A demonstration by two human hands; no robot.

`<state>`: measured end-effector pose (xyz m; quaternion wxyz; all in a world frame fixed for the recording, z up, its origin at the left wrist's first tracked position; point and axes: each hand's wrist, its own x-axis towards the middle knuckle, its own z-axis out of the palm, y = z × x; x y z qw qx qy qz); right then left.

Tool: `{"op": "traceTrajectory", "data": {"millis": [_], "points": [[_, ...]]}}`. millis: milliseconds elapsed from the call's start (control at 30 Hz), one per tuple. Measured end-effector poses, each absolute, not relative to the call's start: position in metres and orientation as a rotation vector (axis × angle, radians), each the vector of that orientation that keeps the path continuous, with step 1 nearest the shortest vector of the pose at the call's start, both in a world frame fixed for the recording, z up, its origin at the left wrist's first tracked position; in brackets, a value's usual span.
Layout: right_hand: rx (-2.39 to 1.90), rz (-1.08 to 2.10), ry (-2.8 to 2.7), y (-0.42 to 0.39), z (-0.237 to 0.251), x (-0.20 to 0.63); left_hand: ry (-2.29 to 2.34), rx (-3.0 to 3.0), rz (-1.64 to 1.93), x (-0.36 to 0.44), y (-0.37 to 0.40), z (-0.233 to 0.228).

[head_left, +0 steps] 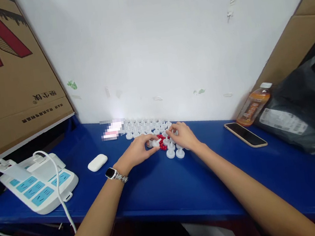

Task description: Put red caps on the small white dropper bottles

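My left hand (135, 152), with a watch on its wrist, pinches a small white plastic piece (156, 143) that has a round disc and a thin stem. The piece is tilted. Close beside it is a small heap of red pieces (163, 146). My right hand (186, 136) is over the right side of the heap, its thumb and fingertips closed together; what is between them is too small to make out. Several white disc pieces (170, 153) stand stem up just below and beside my right fingers. Behind both hands, many more white pieces (144, 128) stand in rows near the wall.
A white power strip (41, 187) with plugs and cables lies at the left, near a white earbud case (97, 162). On the right are a phone (246, 134), a drink bottle (254, 105) and a dark plastic bag (304, 110). A cardboard box (10, 83) stands at left.
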<state>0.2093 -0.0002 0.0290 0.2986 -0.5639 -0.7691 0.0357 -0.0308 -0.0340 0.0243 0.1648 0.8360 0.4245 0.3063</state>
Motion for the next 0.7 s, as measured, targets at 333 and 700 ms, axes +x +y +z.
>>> {"op": "traceTrajectory", "data": {"millis": [333, 700], "points": [[-1.366, 0.154, -1.939, -0.019, 0.026, 0.219, 1.127, 2.441, 0.729, -0.018, -0.04, 0.017], [-1.288, -0.011, -2.126, -0.049, 0.024, 0.205, 1.164, 2.344, 0.794, -0.022, -0.045, 0.016]]}}
